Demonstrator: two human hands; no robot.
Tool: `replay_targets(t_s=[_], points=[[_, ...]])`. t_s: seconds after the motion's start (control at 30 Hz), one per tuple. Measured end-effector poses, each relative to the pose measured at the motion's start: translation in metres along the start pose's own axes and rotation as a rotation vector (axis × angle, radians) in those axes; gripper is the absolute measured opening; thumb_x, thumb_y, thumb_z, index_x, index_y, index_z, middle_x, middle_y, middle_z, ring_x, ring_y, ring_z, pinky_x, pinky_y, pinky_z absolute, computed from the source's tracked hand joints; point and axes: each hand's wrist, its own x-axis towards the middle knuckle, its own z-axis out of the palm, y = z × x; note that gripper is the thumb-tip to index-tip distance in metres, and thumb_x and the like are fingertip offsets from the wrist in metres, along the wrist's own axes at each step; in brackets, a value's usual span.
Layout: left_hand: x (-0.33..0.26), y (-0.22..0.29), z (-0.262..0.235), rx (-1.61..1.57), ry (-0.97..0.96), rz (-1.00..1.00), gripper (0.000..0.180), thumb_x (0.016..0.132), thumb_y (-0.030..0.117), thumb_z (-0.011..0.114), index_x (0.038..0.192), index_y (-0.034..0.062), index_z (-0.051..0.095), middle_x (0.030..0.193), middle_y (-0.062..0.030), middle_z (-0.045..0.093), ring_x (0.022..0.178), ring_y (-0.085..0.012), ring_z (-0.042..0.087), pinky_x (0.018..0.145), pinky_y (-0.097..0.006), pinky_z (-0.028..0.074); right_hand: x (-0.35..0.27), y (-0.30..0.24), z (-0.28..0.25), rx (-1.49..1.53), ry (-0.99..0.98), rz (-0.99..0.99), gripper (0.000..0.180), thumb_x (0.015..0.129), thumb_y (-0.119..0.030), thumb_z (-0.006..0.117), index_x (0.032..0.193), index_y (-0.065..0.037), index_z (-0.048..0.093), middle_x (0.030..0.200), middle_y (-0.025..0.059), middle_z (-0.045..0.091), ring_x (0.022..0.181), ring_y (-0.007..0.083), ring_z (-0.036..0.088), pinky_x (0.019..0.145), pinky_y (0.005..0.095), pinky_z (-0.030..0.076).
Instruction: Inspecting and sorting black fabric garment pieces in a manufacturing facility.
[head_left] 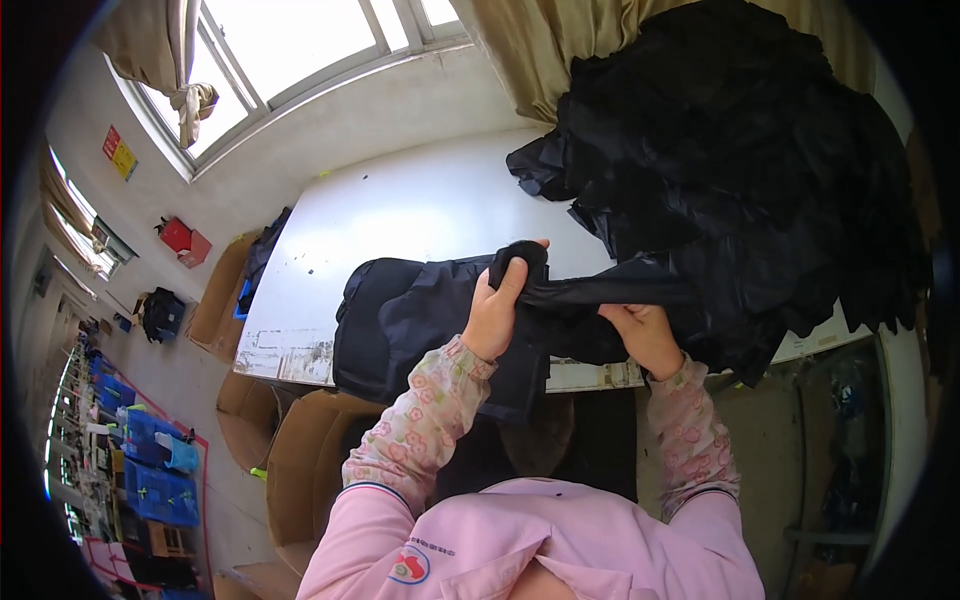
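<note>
A piece of black fabric (600, 291) stretches between my two hands above the table's near edge. My left hand (495, 310) is closed on its left end, the thumb pressed on a bunched, rounded part. At the strip's lower edge, my right hand (645, 335) pinches the cloth between thumb and fingers; some of its fingers are hidden behind the material. Left of my left hand lies a stack of flat black fabric pieces (400, 315), partly hanging over the table edge. A large heap of loose black fabric (740, 150) rises on the right, touching the held piece's right side.
The white table (350, 220) has a worn front edge. Open cardboard boxes (310, 470) stand on the floor below and left of it. Blue crates (160, 490) sit farther left. Behind the table are a window (300, 45) and beige curtains (530, 50).
</note>
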Motion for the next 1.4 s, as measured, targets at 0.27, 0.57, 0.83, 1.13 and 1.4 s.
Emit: replay_targets(t_s=[0.27,0.57,0.83,1.13,1.4], points=[[-0.008,0.002,0.014,0.66,-1.059,-0.605,0.044,0.081,0.015,0.078,0.116,-0.0041,0.059,0.11,-0.0054,0.067,0.1,-0.0091,0.058,0.09,-0.026,0.046,0.061,-0.08,-0.024,-0.596,0.295,-0.735,0.01,0.094,-0.01,0.057,0.097,-0.005,0.066,0.082,0.0067,0.064,0.066,0.0167,0.061,0.062,0.0254,0.047],[-0.017,0.004,-0.017,-0.132,-0.475,-0.444,0.033,0.08,-0.002,0.073,0.11,0.0045,0.063,0.105,-0.0025,0.065,0.098,-0.0133,0.06,0.089,-0.028,0.048,0.061,-0.027,-0.065,-0.621,0.0,-0.021,0.017,0.087,-0.015,0.065,0.101,-0.005,0.067,0.086,0.008,0.069,0.075,0.016,0.066,0.068,0.0283,0.049],[-0.009,-0.003,0.028,-0.337,-0.16,-0.236,0.023,0.099,0.017,0.053,0.118,0.0046,0.055,0.106,-0.0013,0.061,0.096,-0.0095,0.058,0.082,-0.024,0.048,0.005,-0.071,0.012,-0.883,-0.145,-0.496,0.028,0.08,-0.013,0.071,0.106,-0.004,0.061,0.087,0.0114,0.062,0.081,0.0304,0.062,0.072,0.0359,0.05],[-0.004,0.013,-0.019,-0.423,-0.15,-0.182,0.018,0.098,0.016,0.054,0.111,0.005,0.058,0.106,-0.0021,0.064,0.093,-0.0101,0.061,0.083,-0.025,0.048,0.01,-0.082,-0.022,-0.781,-0.242,-0.255,0.017,0.085,-0.014,0.067,0.098,-0.004,0.062,0.081,0.0123,0.059,0.065,0.031,0.059,0.056,0.0352,0.046],[0.011,-0.012,-0.043,-0.147,-0.003,-0.33,0.031,0.1,0.026,0.05,0.076,0.0088,0.059,0.07,0.0044,0.056,0.062,-0.0039,0.051,0.06,-0.02,0.041,0.008,-0.096,-0.023,-0.837,-0.262,-0.256,0.018,0.081,-0.017,0.073,0.087,-0.002,0.065,0.077,0.013,0.065,0.064,0.0313,0.062,0.055,0.0334,0.047]])
